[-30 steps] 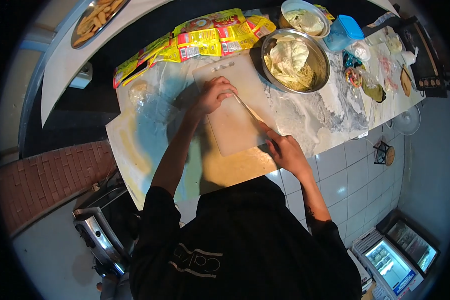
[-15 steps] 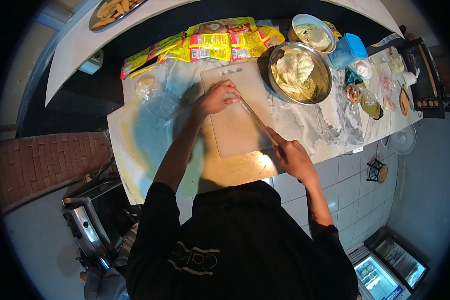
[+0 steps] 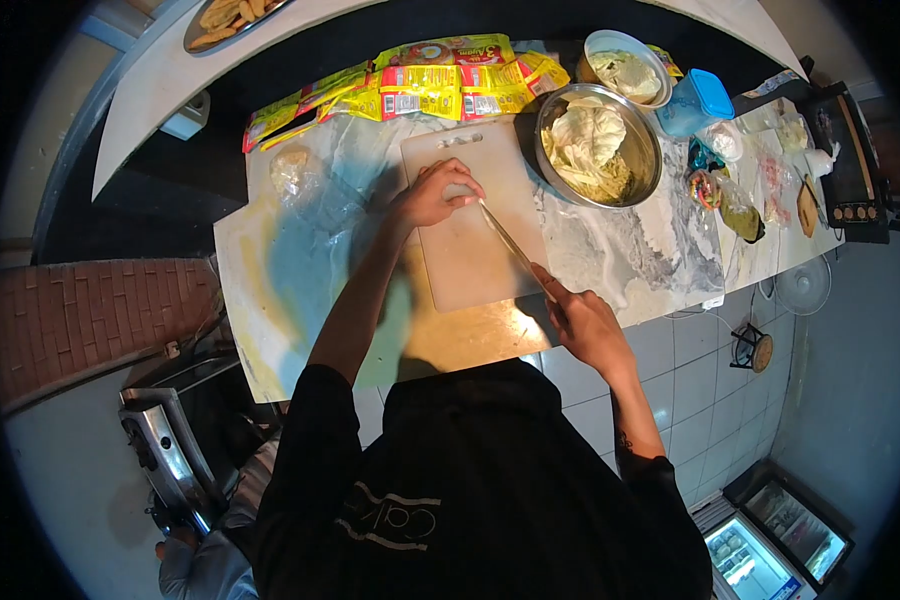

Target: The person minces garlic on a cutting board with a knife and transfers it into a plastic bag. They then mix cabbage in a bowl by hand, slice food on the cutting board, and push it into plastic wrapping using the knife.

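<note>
Over the upper part of a pale cutting board (image 3: 460, 265), my left hand (image 3: 438, 194) is closed, its fingertips pinched together near the tip of a knife (image 3: 510, 245). Whatever may be between those fingers is too small to make out. My right hand (image 3: 587, 325) is wrapped round the knife's handle at the board's lower right. The blade slants across the board, from the right hand up toward the left fingertips. To the right of the board stands a steel bowl (image 3: 647, 150) with cabbage leaves (image 3: 587, 135) and shredded pieces in it.
Yellow and red packets (image 3: 420, 90) line the back. A clear plastic bag (image 3: 295, 178) lies left of the board. Behind the steel bowl are a second bowl (image 3: 660, 62) and a blue container (image 3: 692, 105). Another person's sleeve (image 3: 210, 565) shows at lower left, by a metal appliance.
Compared with a second ago, my right hand and the knife handle have moved slightly down and right. My left hand stays near the blade's tip. More of the other person shows at lower left.
</note>
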A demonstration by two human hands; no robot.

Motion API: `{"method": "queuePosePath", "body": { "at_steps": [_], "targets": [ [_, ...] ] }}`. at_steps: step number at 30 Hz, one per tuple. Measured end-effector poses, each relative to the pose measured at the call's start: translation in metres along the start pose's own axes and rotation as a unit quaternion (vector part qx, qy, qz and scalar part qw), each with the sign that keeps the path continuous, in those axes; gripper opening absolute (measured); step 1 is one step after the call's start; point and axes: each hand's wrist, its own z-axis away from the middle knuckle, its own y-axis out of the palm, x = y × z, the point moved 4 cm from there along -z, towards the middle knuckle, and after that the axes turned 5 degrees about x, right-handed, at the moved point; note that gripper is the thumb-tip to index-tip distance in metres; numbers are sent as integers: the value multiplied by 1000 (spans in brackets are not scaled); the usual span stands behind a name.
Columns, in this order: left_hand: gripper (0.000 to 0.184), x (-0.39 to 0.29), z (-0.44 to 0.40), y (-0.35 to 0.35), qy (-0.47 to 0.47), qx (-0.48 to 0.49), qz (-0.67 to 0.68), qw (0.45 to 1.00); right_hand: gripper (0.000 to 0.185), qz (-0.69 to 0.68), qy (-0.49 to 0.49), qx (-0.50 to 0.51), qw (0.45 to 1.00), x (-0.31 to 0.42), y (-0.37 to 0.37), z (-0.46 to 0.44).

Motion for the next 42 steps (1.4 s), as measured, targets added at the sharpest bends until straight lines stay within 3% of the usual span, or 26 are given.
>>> {"method": "queuePosePath", "body": {
  "at_steps": [7, 16, 18, 24, 30, 42],
  "targets": [
    [19, 0, 0, 1, -4, 8, -8, 1000, 61, 30, -7, -2, 1000, -1, 4, -1],
    [23, -2, -1, 1, 3, 8, -20, 1000, 70, 58, 6, 13, 998, 4, 1, -5],
    [24, -1, 0, 2, 5, -2, -32, 999, 70, 117, 14, 20, 993, 6, 2, -8],
    [18, 12, -6, 4, 0, 39, 2, 999, 72, 131, 32, 58, 989, 24, 3, -13],
    [16, 1, -5, 1, -53, 53, -41, 996, 71, 123, 10, 62, 990, 27, 3, -18],
    [14, -8, 2, 11, -12, -91, -64, 994, 67, 97, -2, 36, 995, 18, 2, -16]
  ]
}}
